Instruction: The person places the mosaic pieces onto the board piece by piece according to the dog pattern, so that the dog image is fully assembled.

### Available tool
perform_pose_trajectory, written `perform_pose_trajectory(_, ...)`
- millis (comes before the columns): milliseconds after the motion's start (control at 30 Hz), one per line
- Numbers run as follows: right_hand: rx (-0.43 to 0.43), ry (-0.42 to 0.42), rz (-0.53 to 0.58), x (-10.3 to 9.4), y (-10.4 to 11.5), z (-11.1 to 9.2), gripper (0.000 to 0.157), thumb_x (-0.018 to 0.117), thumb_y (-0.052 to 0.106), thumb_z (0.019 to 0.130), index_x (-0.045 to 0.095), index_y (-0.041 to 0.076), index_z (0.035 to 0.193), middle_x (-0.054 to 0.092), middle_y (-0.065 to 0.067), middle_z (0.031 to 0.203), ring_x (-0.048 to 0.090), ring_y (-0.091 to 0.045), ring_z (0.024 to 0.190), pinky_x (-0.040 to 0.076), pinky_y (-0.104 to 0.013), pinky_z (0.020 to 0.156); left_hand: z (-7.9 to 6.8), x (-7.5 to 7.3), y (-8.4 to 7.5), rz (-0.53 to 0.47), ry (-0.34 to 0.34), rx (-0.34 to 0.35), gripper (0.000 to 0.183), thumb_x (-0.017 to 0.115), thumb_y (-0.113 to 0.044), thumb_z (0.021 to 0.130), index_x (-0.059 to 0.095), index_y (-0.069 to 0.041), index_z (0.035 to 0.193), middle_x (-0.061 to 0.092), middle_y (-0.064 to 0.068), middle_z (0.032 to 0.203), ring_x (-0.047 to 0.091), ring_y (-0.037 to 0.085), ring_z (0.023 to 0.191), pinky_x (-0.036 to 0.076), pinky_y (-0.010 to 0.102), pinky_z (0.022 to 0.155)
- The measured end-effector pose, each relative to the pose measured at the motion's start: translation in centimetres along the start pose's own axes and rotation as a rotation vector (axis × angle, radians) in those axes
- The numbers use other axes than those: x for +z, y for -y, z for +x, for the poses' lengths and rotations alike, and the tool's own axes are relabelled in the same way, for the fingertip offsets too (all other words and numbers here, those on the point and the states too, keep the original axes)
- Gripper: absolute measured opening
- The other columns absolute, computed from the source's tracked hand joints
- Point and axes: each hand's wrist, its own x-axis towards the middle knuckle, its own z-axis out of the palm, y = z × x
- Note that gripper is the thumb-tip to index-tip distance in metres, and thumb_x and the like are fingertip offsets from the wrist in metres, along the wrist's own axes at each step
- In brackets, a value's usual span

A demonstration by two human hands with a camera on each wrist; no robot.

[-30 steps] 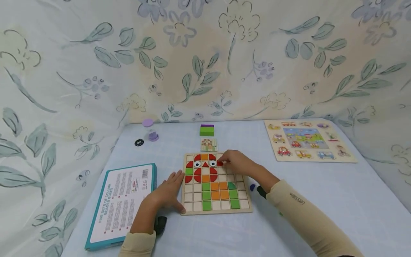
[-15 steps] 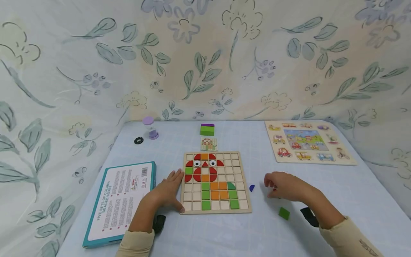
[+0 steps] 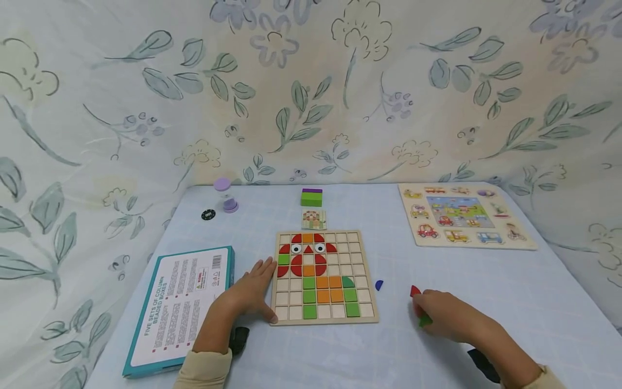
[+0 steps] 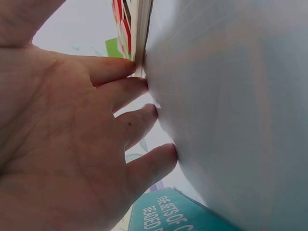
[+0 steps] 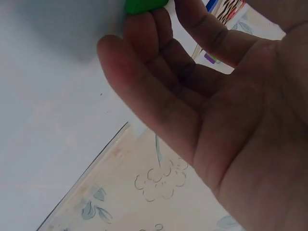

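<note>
My left hand [image 3: 250, 289] lies with spread fingers along the left edge of a wooden grid board [image 3: 325, 322], its thumb at the near left corner. The left wrist view shows the fingertips [image 4: 153, 113] down on the cloth and beside the board. Red, orange and green tiles and two eye discs fill part of the grid. Right of the board, my right hand [image 3: 449, 315] has curled fingers at a green tile [image 3: 425, 320], seemingly pinching it. In the right wrist view the green tile [image 5: 144, 5] meets the fingertips; the thumb's grip is out of sight. A red piece [image 3: 415, 290] lies by the index finger.
A blue half-round piece [image 3: 379, 284] lies between board and right hand. Behind the board are a picture card [image 3: 313, 219] and green and purple blocks [image 3: 311, 198]. A teal-edged box [image 3: 182, 308] is at left, a vehicle puzzle [image 3: 408, 216] at back right, a sand timer [image 3: 226, 195] at back left.
My right hand has left a red piece in the board's upper part, moved right and down to the loose pieces, and come onto the green tile. The left hand has stayed at the board's edge.
</note>
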Motion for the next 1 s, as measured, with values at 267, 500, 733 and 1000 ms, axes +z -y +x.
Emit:
perform_pose_trajectory(267, -0.103, 0.010, -0.025, -1.7, 1.6, 0.0, 0.023, 0.075, 0.013, 0.069, 0.055, 0.018, 0.078, 0.050, 0.003, 0.070, 0.046, -0.014, 0.067, 0.042, -0.029, 0.060, -0.1, 0.1, 0.1, -0.007, -0.003, 0.010, 0.115, 0.087, -0.030, 0.052, 0.021, -0.010, 0.144, 0.016, 0.007, 0.151, 0.007, 0.029, 0.139, 0.016, 0.050, 0.109)
perform_pose_trajectory(500, -0.292, -0.150, 0.035, -4.6, 5.6, 3.4, 0.018, 0.070, 0.015, 0.075, 0.059, 0.018, 0.088, 0.053, 0.009, 0.080, 0.052, -0.012, 0.076, 0.046, -0.024, 0.066, 0.0, 0.1, 0.1, -0.015, -0.008, 0.008, 0.115, 0.087, -0.029, 0.052, 0.022, -0.010, 0.144, 0.016, 0.007, 0.151, 0.008, 0.029, 0.139, 0.015, 0.050, 0.110)
perform_pose_trajectory(733, -0.359, -0.271, 0.018, -4.8, 10.3, 8.9, 0.019, 0.069, 0.018, 0.077, 0.060, 0.016, 0.094, 0.054, 0.006, 0.086, 0.049, -0.013, 0.078, 0.047, -0.024, 0.071, 0.0, -0.2, 0.1, -0.020, -0.001, -0.001, 0.115, 0.087, -0.030, 0.052, 0.021, -0.011, 0.145, 0.016, 0.006, 0.151, 0.006, 0.028, 0.139, 0.014, 0.050, 0.110)
perform_pose_trajectory(1000, -0.352, -0.316, -0.077, -3.9, 12.4, 12.0, 0.018, 0.069, 0.020, 0.079, 0.064, 0.015, 0.095, 0.058, 0.006, 0.088, 0.049, -0.010, 0.075, 0.048, -0.024, 0.074, 0.0, -0.2, 0.1, -0.031, -0.006, -0.008, 0.116, 0.087, -0.030, 0.051, 0.021, -0.012, 0.145, 0.016, 0.005, 0.151, 0.006, 0.028, 0.139, 0.014, 0.050, 0.110)
